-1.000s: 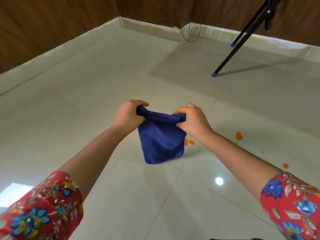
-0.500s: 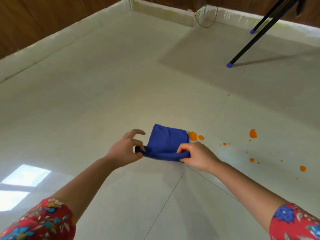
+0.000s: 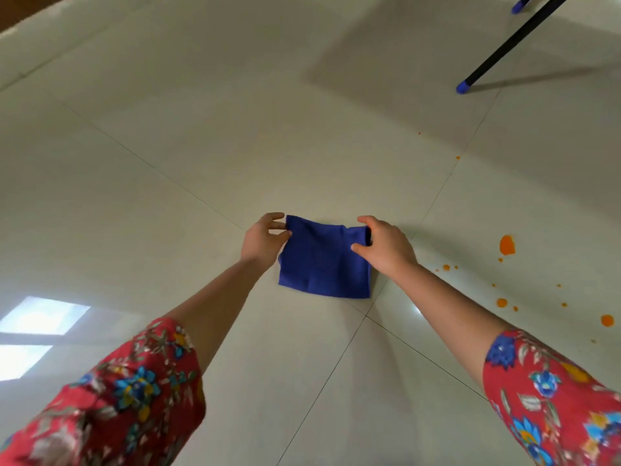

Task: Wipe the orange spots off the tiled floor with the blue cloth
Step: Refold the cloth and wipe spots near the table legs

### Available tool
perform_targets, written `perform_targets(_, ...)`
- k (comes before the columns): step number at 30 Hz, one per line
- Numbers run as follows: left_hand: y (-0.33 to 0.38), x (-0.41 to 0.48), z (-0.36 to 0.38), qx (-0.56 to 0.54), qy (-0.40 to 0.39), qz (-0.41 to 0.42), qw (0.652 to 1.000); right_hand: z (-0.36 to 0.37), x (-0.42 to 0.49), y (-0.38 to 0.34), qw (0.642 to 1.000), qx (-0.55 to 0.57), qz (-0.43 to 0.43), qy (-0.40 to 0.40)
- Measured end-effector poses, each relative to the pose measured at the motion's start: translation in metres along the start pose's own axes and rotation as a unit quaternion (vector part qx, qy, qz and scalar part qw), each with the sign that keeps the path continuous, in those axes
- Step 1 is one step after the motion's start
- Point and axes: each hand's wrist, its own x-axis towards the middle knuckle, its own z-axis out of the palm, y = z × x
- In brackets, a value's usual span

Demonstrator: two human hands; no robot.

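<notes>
- One blue cloth (image 3: 324,260), folded to a flat square, lies on the tiled floor (image 3: 168,136) just beyond a crossing of grout lines. It looks light, soft and limp, and would likely bunch unless pressed flat from above.
- Left hand (image 3: 263,242): fingers relaxed and spread, thumb touching the cloth's left edge.
- Right hand (image 3: 386,247): pinches the far right corner, forefinger hooked over it, thumb on top.
- Orange spots (image 3: 507,245) lie apart to the right, not yet wiped.
</notes>
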Motion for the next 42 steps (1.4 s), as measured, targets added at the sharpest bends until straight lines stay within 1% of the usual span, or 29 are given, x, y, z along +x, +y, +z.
perform_targets(1,-0.003,0.002,0.005,0.046,0.005,-0.018,0.999,0.003,0.0,0.001,0.996,-0.077,-0.03,0.022)
perform_targets(2,-0.007,0.001,0.01,0.086,0.008,-0.041,0.995,0.008,-0.002,0.002,0.99,-0.11,-0.07,0.052)
perform_targets(3,-0.011,-0.003,0.014,0.113,0.007,-0.067,0.991,0.015,-0.007,0.002,0.985,-0.106,-0.115,0.067)
perform_targets(4,-0.015,-0.006,0.017,0.13,0.004,-0.089,0.988,0.024,-0.014,0.002,0.98,-0.093,-0.164,0.065)
perform_targets(5,-0.019,-0.01,0.02,0.144,-0.003,-0.103,0.984,0.036,-0.023,0.002,0.971,-0.104,-0.211,0.046)
perform_targets(6,-0.021,-0.013,0.022,0.158,-0.014,-0.113,0.981,0.049,-0.034,0.0,0.959,-0.136,-0.249,0.018)
perform_targets(7,-0.019,-0.015,0.022,0.165,-0.028,-0.128,0.978,0.059,-0.042,-0.003,0.948,-0.171,-0.267,-0.009)
perform_targets(9,-0.012,-0.017,0.022,0.136,-0.055,-0.179,0.973,0.07,-0.046,-0.008,0.944,-0.2,-0.263,-0.022)
perform_targets(10,-0.008,-0.017,0.021,0.101,-0.07,-0.205,0.971,0.069,-0.042,-0.01,0.942,-0.204,-0.266,-0.012)
perform_targets(12,0.002,-0.022,0.019,0.015,-0.096,-0.222,0.97,0.056,-0.033,-0.019,0.939,-0.196,-0.282,0.013)
perform_targets(13,0.007,-0.024,0.016,-0.039,-0.097,-0.226,0.969,0.047,-0.029,-0.024,0.949,-0.159,-0.272,0.031)
perform_targets(15,0.025,-0.029,0.007,-0.165,-0.083,-0.228,0.956,0.026,-0.026,-0.027,0.975,-0.017,-0.209,0.077)
perform_targets(16,0.032,-0.031,0.002,-0.204,-0.078,-0.223,0.95,0.015,-0.028,-0.025,0.979,0.061,-0.172,0.087)
perform_targets(18,0.043,-0.033,-0.002,-0.226,-0.084,-0.193,0.951,-0.008,-0.033,-0.017,0.976,0.18,-0.104,0.065)
perform_targets(20,0.045,-0.035,0.002,-0.212,-0.082,-0.157,0.961,-0.027,-0.041,-0.002,0.959,0.275,-0.045,0.041)
perform_targets(21,0.044,-0.036,0.009,-0.19,-0.077,-0.141,0.969,-0.038,-0.048,0.009,0.951,0.303,-0.023,0.046)
perform_targets(23,0.036,-0.039,0.025,-0.117,-0.07,-0.102,0.985,-0.056,-0.061,0.032,0.946,0.315,0.01,0.083)
perform_targets(26,0.023,-0.037,0.046,0.0,-0.071,-0.016,0.997,-0.072,-0.075,0.056,0.955,0.228,0.028,0.19)
perform_targets(27,0.02,-0.035,0.051,0.043,-0.071,0.018,0.996,-0.073,-0.076,0.058,0.956,0.197,0.022,0.217)
perform_targets(28,0.017,-0.033,0.054,0.083,-0.07,0.057,0.992,-0.07,-0.076,0.056,0.96,0.172,0.012,0.22)
perform_targets(30,0.013,-0.022,0.067,0.161,-0.093,0.131,0.974,-0.055,-0.073,0.054,0.971,0.135,0.011,0.198)
perform_targets(31,0.011,-0.016,0.073,0.201,-0.107,0.153,0.962,-0.045,-0.068,0.053,0.973,0.115,0.012,0.201)
perform_targets(32,0.01,-0.011,0.078,0.238,-0.117,0.157,0.951,-0.033,-0.06,0.054,0.975,0.081,0.01,0.208)
perform_targets(33,0.01,-0.006,0.082,0.27,-0.123,0.147,0.944,-0.02,-0.051,0.054,0.98,0.025,0.009,0.198)
perform_targets(35,0.008,0.004,0.086,0.324,-0.145,0.116,0.928,0.007,-0.028,0.053,0.989,-0.094,0.003,0.115)
perform_targets(36,0.006,0.008,0.088,0.35,-0.163,0.104,0.916,0.022,-0.017,0.052,0.989,-0.128,-0.002,0.071)
perform_targets(38,0.002,0.017,0.091,0.389,-0.208,0.095,0.892,0.048,0.002,0.052,0.986,-0.163,-0.002,0.023)
perform_targets(40,-0.002,0.013,0.09,0.415,-0.235,0.097,0.874,0.062,-0.011,0.055,0.982,-0.187,-0.007,0.031)
perform_targets(42,-0.002,0.015,0.093,0.447,-0.24,0.103,0.856,0.07,-0.032,0.073,0.98,-0.189,-0.032,0.051)
